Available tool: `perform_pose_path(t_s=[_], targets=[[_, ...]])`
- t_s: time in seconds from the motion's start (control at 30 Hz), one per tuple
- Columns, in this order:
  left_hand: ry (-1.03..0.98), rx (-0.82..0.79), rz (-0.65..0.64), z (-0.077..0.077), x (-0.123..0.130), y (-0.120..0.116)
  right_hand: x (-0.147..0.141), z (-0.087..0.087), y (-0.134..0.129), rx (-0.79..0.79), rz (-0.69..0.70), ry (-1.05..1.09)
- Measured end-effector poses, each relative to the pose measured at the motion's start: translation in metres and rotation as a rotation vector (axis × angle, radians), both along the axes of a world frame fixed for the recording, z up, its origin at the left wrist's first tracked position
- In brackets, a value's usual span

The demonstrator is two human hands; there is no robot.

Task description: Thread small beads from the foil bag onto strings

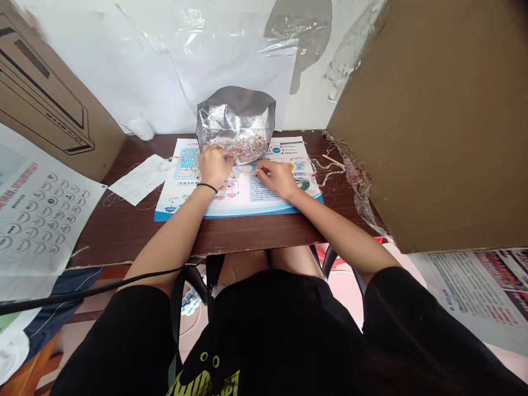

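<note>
A silver-lined bag (236,118) stands open at the back of the desk, with many small red, white and clear beads (243,148) inside. My left hand (215,165) is at the bag's front left edge, fingers bent and pinched together over the beads. Just right of the bag's front edge, my right hand (275,177) has thumb and forefinger pinched together above a printed sheet (198,206). What either pinch holds is too small to make out. Small clear and pinkish bits lie on the sheet between my hands.
A white paper slip (142,179) with thin threads lies at the left. Beaded strands (330,175) and crumpled clear plastic (361,187) are at the right. Cardboard panels (449,121) flank the brown desk (256,234). A black cable (103,287) crosses the lower left.
</note>
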State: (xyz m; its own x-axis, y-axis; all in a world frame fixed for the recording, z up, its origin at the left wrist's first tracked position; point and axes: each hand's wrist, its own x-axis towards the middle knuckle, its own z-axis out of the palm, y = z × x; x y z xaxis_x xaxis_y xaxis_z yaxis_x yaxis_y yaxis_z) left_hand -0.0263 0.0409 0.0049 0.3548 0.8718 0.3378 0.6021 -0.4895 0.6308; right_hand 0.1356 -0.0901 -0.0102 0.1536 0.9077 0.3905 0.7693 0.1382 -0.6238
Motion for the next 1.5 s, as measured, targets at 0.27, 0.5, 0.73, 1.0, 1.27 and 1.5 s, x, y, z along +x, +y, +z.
perform_pose_path(t_s=[0.27,0.5,0.73,1.0,1.27,1.5], targets=[[-0.015,-0.057,-0.035,-0.002,0.001,0.005,-0.001,0.000,0.001,-0.010,0.008,0.006],[-0.155,-0.064,-0.043,0.004,0.003,0.003,0.001,-0.002,0.001,-0.008,0.007,0.008],[-0.507,-0.686,-0.362,0.010,0.016,-0.032,0.003,0.005,-0.008,0.098,-0.069,0.006],[-0.626,-0.907,-0.513,0.008,0.010,-0.044,0.001,0.010,-0.012,0.229,-0.091,-0.055],[-0.619,-0.872,-0.493,0.006,0.012,-0.050,0.000,0.011,-0.012,0.241,-0.078,-0.056],[-0.559,-0.834,-0.503,0.007,0.011,-0.049,-0.002,0.011,-0.014,0.214,-0.058,-0.066]])
